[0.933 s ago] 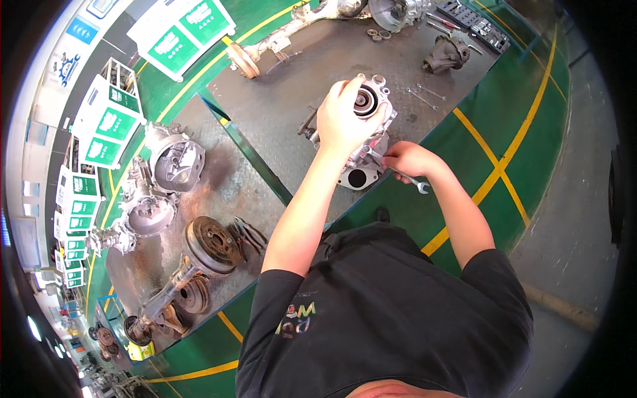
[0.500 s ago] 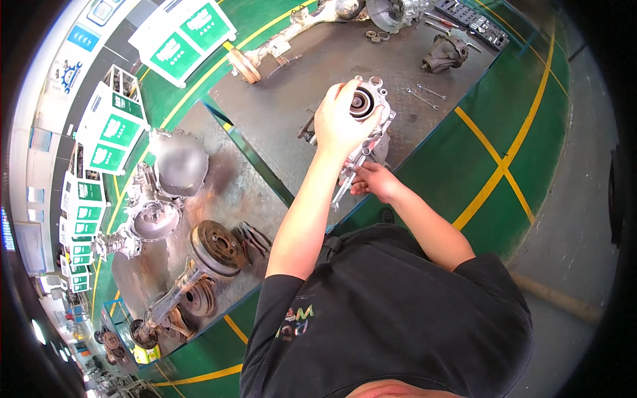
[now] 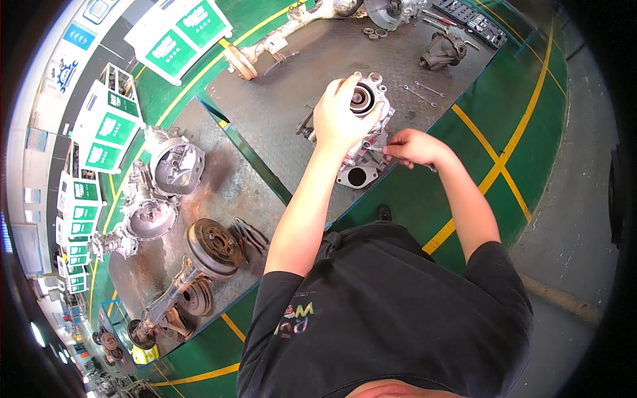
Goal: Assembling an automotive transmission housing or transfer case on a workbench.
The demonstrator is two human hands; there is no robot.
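On a grey steel workbench (image 3: 279, 113) with a raised tread-plate pattern stands a cast-aluminium gear housing (image 3: 361, 132), pale and ribbed, near the bench's front edge, with a round dark bearing bore (image 3: 361, 98) at its top and an oval flange opening (image 3: 357, 176) at its near end. The left hand (image 3: 340, 118) lies spread over the top of the housing, fingers curled around the rim of the bore and pressing down on the casting. The right hand (image 3: 413, 147) is closed in a pinch on a thin metal tool (image 3: 375, 150) whose tip meets the side of the housing; the tool's kind is too small to tell. Two slim wrenches (image 3: 422, 91) lie loose on the bench just beyond the housing, and a dark, rough cast part (image 3: 443, 50) sits farther back. At the far corner a black tray (image 3: 475, 20) holds rows of small tools, hard to make out. On the neighbouring rust-stained bench (image 3: 225, 192) to the left rest two bowl-shaped aluminium bell housings (image 3: 174, 162), open side up, and a rusty round brake drum (image 3: 212, 244). The floor (image 3: 531, 113) is green with yellow lines.
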